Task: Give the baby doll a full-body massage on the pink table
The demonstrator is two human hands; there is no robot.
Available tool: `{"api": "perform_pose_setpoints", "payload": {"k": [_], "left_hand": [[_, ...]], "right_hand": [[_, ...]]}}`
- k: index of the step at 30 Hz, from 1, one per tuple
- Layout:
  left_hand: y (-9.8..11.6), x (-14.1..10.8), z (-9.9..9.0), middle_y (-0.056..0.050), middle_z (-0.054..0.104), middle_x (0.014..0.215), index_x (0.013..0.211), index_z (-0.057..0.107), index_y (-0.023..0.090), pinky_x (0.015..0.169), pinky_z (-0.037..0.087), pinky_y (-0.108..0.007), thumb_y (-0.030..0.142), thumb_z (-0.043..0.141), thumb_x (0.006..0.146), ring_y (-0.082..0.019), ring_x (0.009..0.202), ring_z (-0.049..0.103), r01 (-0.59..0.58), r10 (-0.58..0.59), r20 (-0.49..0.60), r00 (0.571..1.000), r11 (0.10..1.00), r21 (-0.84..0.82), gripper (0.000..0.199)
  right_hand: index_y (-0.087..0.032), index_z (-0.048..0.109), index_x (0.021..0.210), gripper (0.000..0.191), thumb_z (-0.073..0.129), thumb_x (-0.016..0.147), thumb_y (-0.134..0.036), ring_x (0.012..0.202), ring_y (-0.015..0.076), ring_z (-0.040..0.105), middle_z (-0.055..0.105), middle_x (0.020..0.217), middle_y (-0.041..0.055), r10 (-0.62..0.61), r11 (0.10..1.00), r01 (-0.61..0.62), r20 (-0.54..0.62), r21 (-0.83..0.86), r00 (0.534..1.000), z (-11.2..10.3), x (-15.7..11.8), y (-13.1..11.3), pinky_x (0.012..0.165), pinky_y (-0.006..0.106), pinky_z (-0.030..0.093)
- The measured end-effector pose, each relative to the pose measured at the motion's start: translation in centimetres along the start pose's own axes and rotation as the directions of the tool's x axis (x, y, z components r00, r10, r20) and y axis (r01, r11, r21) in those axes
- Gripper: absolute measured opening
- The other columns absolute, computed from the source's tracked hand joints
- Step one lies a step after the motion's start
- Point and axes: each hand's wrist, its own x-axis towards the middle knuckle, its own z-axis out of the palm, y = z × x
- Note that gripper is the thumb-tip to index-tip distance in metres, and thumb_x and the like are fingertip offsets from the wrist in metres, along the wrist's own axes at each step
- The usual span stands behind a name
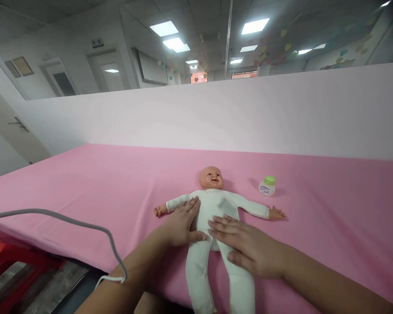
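Observation:
A baby doll (212,205) with a white cloth body lies on its back on the pink-covered table (118,179). Its head is at the far side, its arms stretch out sideways and its legs point toward me. My left hand (182,223) rests along the side of the doll's torso, fingers extended. Across the lower belly and hip lies my right hand (242,242), flat with its fingers stretched out. Neither hand grips anything. Beyond the doll's outstretched arm at the right stands a small clear jar (267,188) with a green lid.
A grey cable (68,221) loops over my left forearm. The table meets a white wall (216,117) with a glass window above it. A red plastic stool (16,266) stands at lower left, and a door (15,126) is at far left.

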Motion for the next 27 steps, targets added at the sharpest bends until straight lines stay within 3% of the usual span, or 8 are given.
{"api": "perform_pose_setpoints", "payload": {"k": [8, 18, 21, 24, 27], "left_hand": [[-1.3, 0.1, 0.3, -0.018, 0.004, 0.174, 0.169, 0.004, 0.014, 0.131, 0.015, -0.051, 0.087, 0.053, 0.085, -0.037, 0.162, 0.009, -0.072, 0.071, 0.036, 0.997, 0.997, 0.03, 0.121], [-1.2, -1.1, 0.0, -0.019, 0.002, 0.174, 0.169, 0.002, 0.016, 0.131, 0.013, -0.054, 0.073, 0.037, 0.101, -0.036, 0.161, 0.009, -0.199, 0.196, 0.033, 0.98, 0.97, 0.139, 0.096], [0.2, -2.0, -0.7, -0.02, 0.004, 0.174, 0.169, 0.004, 0.014, 0.131, 0.011, -0.057, 0.074, 0.041, 0.099, -0.038, 0.161, 0.009, -0.37, 0.364, 0.068, 0.929, 0.92, 0.126, 0.099], [2.1, -2.9, -1.0, -0.02, 0.01, 0.173, 0.169, 0.009, 0.013, 0.132, 0.011, -0.054, 0.074, 0.046, 0.097, -0.038, 0.161, 0.013, -0.552, 0.542, 0.134, 0.83, 0.832, 0.053, 0.101], [3.0, -2.9, -1.1, -0.019, 0.015, 0.173, 0.169, 0.014, 0.013, 0.132, 0.011, -0.051, 0.071, 0.049, 0.098, -0.036, 0.16, 0.018, -0.626, 0.618, 0.171, 0.768, 0.78, -0.006, 0.098]], "right_hand": [[-0.028, 0.028, 0.166, 0.07, 0.043, 0.106, -0.061, 0.161, 0.0311, 0.018, 0.021, 0.174, 0.005, 0.154, 0.978, -0.17, -0.137, -0.118, 0.979, -1.6, 2.5, 6.5, 0.131, 0.057, 0.012], [-0.021, 0.017, 0.169, 0.084, 0.035, 0.104, -0.07, 0.161, 0.033, 0.017, 0.018, 0.174, 0.0071, 0.4, 0.899, -0.42, -0.159, -0.125, 0.903, -1.6, -0.1, 8.4, 0.13, 0.057, 0.02], [-0.022, 0.017, 0.169, 0.083, 0.035, 0.104, -0.069, 0.16, 0.0336, 0.019, 0.02, 0.173, 0.0072, 0.393, 0.901, -0.415, -0.167, -0.126, 0.904, -1.4, -0.3, 8.2, 0.129, 0.058, 0.023], [-0.017, 0.018, 0.169, 0.085, 0.035, 0.103, -0.069, 0.16, 0.0336, 0.021, 0.021, 0.173, 0.0097, 0.392, 0.898, -0.416, -0.173, -0.141, 0.904, -1.2, -0.1, 7.9, 0.129, 0.057, 0.026], [-0.015, 0.019, 0.168, 0.087, 0.035, 0.103, -0.07, 0.159, 0.0335, 0.022, 0.023, 0.172, 0.0116, 0.382, 0.896, -0.412, -0.185, -0.164, 0.905, -1.1, 0.0, 7.9, 0.128, 0.057, 0.027]]}}
